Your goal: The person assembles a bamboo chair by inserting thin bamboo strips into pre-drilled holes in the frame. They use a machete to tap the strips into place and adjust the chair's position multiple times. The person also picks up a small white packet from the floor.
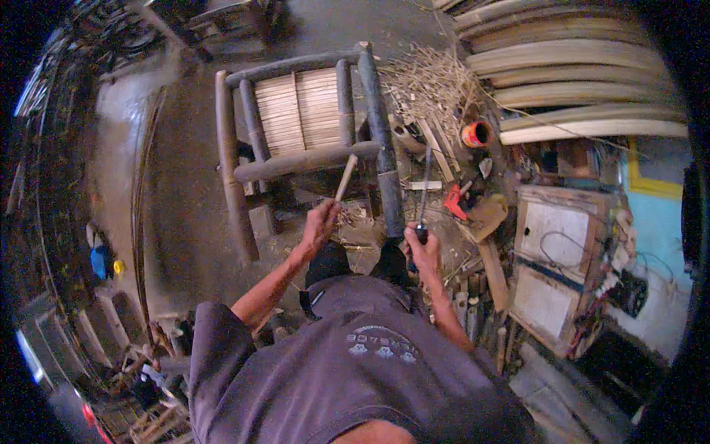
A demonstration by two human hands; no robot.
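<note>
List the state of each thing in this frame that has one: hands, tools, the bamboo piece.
Left hand: closed on a short bamboo stick, its tip at the crossbar.
Right hand: closed on the handle of a long blade, pointing away.
Bamboo chair frame: lying tipped on the floor, slats fitted.
Orange tape roll: lying loose among scraps.

Around the white-panelled wooden cabinet (551,270) lie an orange roll of tape (477,134), a red hand tool (452,201) and stacked bamboo poles (577,74) (above it).
</note>
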